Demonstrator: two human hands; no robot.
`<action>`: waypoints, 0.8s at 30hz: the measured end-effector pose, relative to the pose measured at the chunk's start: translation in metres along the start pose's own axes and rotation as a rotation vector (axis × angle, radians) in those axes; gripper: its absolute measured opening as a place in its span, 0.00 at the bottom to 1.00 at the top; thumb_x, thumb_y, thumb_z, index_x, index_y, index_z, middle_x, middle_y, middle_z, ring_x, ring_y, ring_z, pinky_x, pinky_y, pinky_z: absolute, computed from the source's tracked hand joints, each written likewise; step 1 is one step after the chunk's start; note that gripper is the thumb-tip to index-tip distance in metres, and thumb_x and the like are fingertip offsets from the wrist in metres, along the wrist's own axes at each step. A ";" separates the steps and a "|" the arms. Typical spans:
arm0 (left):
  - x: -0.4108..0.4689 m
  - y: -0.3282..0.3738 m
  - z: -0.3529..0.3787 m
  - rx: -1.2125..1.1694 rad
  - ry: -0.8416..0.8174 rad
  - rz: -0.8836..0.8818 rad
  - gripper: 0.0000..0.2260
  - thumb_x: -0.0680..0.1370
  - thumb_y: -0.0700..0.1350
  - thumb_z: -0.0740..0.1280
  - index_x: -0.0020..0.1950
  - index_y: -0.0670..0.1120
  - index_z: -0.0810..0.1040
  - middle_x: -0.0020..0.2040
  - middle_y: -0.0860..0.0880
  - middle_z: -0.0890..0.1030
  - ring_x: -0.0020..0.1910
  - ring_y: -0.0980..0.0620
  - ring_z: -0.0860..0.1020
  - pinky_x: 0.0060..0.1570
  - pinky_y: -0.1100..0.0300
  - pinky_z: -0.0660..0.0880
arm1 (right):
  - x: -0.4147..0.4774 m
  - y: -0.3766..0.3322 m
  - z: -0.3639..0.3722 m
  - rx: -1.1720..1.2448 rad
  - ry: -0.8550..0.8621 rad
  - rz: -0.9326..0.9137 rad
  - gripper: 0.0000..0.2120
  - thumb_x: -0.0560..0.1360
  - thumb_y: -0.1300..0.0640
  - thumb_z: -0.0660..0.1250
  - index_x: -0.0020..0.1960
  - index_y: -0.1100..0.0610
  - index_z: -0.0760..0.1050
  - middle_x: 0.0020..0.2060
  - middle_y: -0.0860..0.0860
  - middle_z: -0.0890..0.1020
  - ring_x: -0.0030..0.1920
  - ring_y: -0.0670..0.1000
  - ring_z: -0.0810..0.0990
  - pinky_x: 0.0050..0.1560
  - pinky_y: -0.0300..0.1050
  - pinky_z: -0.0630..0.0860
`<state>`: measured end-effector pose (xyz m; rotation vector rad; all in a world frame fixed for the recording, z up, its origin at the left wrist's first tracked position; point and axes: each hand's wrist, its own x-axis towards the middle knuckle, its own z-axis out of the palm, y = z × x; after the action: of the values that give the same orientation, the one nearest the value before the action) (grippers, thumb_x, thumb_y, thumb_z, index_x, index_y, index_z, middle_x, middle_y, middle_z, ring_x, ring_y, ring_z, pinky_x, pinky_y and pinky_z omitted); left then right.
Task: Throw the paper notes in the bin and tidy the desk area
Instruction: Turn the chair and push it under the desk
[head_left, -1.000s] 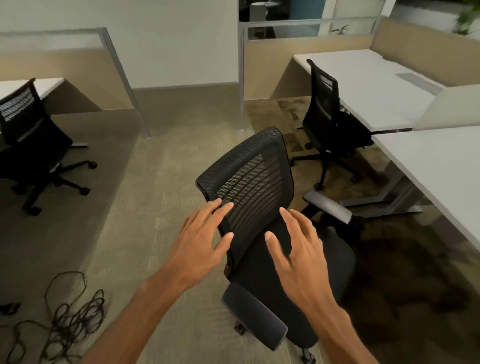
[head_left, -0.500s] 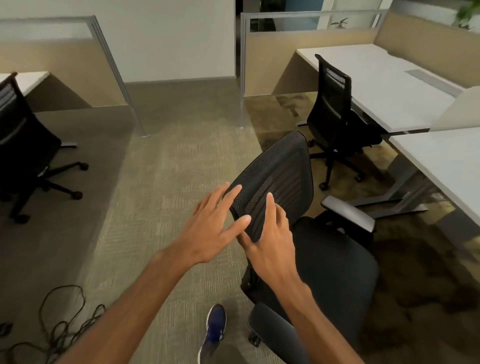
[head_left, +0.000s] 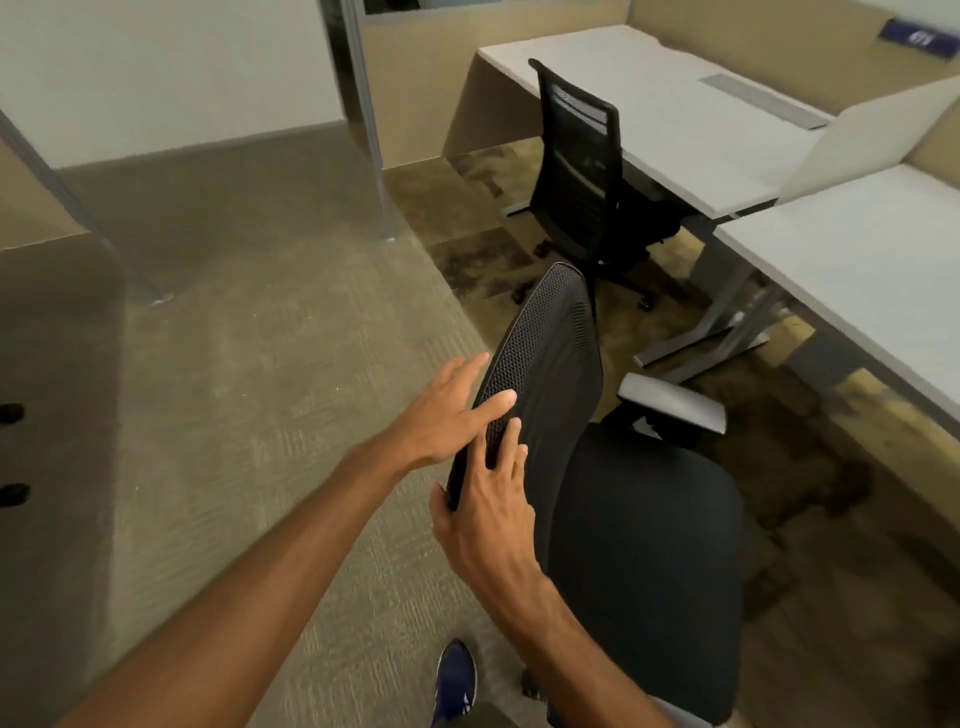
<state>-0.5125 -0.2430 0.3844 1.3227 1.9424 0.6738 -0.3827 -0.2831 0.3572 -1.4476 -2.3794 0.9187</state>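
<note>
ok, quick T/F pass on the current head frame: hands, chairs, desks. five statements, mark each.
1. Both hands touch the near chair's mesh backrest. True: the left hand lays fingers on its edge, and the right hand grips it lower down.
2. The right hand holds a paper note. False: it holds only the backrest; no paper is in view.
3. A second black chair stands at the far desk. True.
4. The near chair's seat has a bag on it. False: the seat is bare.
5. A bin stands beside the near desk. False: no bin is in view.
</note>
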 end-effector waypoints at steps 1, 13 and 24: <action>0.009 -0.003 0.001 -0.009 -0.018 0.014 0.37 0.77 0.68 0.60 0.82 0.55 0.55 0.82 0.49 0.56 0.80 0.48 0.58 0.77 0.46 0.59 | 0.002 -0.002 0.001 0.002 0.005 0.026 0.44 0.77 0.44 0.65 0.81 0.49 0.40 0.81 0.58 0.40 0.80 0.65 0.45 0.67 0.67 0.72; 0.101 0.002 0.008 -0.045 -0.204 0.139 0.41 0.79 0.54 0.68 0.83 0.48 0.45 0.82 0.44 0.59 0.79 0.48 0.62 0.77 0.47 0.62 | 0.020 -0.023 -0.004 0.069 0.054 0.301 0.41 0.74 0.50 0.64 0.79 0.51 0.45 0.80 0.61 0.50 0.77 0.65 0.58 0.65 0.67 0.72; 0.182 0.005 0.004 -0.031 -0.231 0.269 0.45 0.78 0.50 0.70 0.83 0.48 0.42 0.81 0.43 0.59 0.78 0.46 0.61 0.70 0.58 0.61 | 0.083 -0.052 0.007 0.049 0.078 0.737 0.46 0.76 0.57 0.65 0.80 0.50 0.35 0.80 0.62 0.52 0.78 0.68 0.55 0.70 0.72 0.63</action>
<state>-0.5519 -0.0703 0.3407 1.5848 1.5819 0.6432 -0.4652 -0.2318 0.3719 -2.3390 -1.7406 1.0147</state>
